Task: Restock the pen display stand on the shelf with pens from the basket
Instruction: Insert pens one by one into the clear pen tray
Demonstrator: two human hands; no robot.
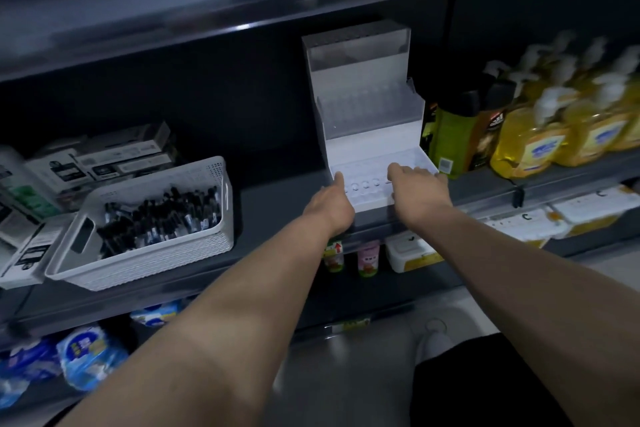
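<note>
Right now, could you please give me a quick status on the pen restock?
Left hand and right hand on the stand, front tier, no pens held. Front holes empty; pens in basket. Nothing in the way.

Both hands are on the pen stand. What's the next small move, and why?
Probably lift the left hand off the pen display stand and reach left to the white basket: the stand's front holes look empty, and the pens lie in that basket.

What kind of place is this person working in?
Most likely a shop aisle: dark grey tiered shelving carries rows of yellow pump-top soap bottles, a white tiered plastic pen display stand, and a white plastic basket full of black pens.
</note>
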